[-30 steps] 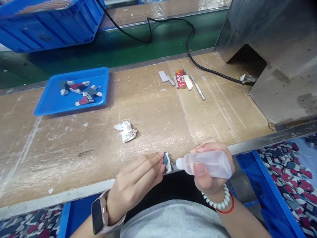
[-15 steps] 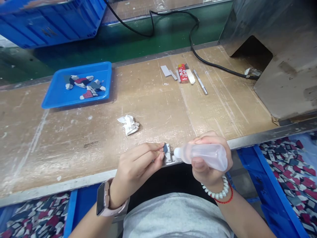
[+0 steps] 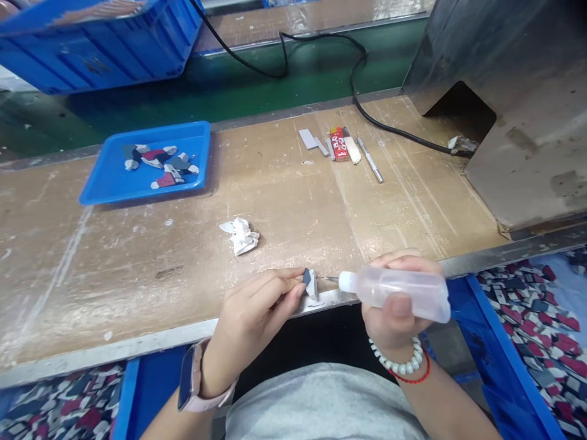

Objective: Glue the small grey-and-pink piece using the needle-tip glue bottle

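Observation:
Between the fingertips of my left hand (image 3: 263, 311) is a small dark blue and white piece (image 3: 310, 283), pinched near the table's front edge. My right hand (image 3: 398, 305) is wrapped round a translucent squeeze bottle (image 3: 403, 293) with a white cap and a thin needle tip (image 3: 328, 278). The bottle lies nearly level, its tip pointing left at the piece with a small gap between them. A crumpled white tissue (image 3: 241, 236) rests on the table beyond my left hand.
A blue tray (image 3: 98, 183) holds several coloured pieces at left. Farther back lie a red box (image 3: 339, 145), a pen-like knife (image 3: 369, 160) and grey blocks (image 3: 308, 139). A metal housing (image 3: 527, 122) stands at right, with a black cable (image 3: 398, 129). Bins of pieces (image 3: 536, 318) flank me below.
My right hand has drawn the bottle to the right, away from the piece, so its needle tip now shows. My left hand keeps its pinch in nearly the same spot.

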A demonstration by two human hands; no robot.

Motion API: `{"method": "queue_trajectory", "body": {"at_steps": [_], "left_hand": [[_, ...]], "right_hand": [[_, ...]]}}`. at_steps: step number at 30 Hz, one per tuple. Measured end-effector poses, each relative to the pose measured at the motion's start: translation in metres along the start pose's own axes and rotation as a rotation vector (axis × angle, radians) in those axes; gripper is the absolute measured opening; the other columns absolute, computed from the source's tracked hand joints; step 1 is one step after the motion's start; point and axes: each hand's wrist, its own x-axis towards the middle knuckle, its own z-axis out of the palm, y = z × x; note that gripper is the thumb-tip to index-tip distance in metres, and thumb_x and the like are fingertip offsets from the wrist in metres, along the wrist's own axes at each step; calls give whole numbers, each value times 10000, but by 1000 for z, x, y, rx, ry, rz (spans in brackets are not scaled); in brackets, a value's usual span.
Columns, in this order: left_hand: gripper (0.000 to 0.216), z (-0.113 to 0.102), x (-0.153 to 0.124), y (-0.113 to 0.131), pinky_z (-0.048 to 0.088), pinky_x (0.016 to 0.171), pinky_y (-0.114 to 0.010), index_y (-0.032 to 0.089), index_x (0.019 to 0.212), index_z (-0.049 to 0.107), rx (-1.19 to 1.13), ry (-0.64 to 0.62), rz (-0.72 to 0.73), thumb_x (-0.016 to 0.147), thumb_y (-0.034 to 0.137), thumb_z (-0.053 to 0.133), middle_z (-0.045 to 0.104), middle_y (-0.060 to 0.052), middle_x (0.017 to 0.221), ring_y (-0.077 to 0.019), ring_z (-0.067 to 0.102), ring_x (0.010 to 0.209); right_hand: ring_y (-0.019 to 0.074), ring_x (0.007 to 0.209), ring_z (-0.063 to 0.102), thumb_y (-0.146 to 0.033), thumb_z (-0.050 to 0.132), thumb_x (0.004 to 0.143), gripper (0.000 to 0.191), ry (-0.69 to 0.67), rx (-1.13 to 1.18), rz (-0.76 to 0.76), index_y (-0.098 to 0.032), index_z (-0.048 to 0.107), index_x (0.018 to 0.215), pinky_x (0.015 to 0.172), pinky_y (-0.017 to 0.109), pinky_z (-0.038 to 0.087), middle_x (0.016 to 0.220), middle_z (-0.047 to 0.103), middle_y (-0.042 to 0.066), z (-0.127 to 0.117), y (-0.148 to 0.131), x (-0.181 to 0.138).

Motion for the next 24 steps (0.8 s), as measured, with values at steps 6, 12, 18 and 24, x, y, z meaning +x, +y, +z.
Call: {"method": "queue_trajectory", "body": {"at_steps": [6,12,18,24], "left_hand": [[217,4,1,-3,584,970,-321,172,1092,621,39,83,-29,962,16,547,672,-123,1256,-214,665,1205],[286,2,-4,-4,597,932,-257,204,1120,699,24,83,24,938,6,602,698,-81,1244,-170,719,1087],[317,3,-3,-5,577,934,-241,213,1224,693,-3,18,-7,961,54,616,701,-76,1239,-162,704,1106],[321,2,5,-5,591,776,-243,254,1216,714,-121,26,-64,956,81,641,661,-59,1100,-137,688,908]], "right_hand": [[184,664,589,-385,760,842,231,111,81,94,-192,665,926,541,342,476,772,574,11,3,1,1],[179,631,575,-365,758,817,205,148,64,98,-197,660,882,527,338,456,737,566,-4,6,0,2],[170,616,556,-415,773,808,260,176,76,86,-191,666,882,487,318,452,727,556,-3,6,2,2],[183,613,568,-487,773,841,311,54,-87,4,-216,645,921,500,353,473,732,535,-17,-2,0,-3]]}}
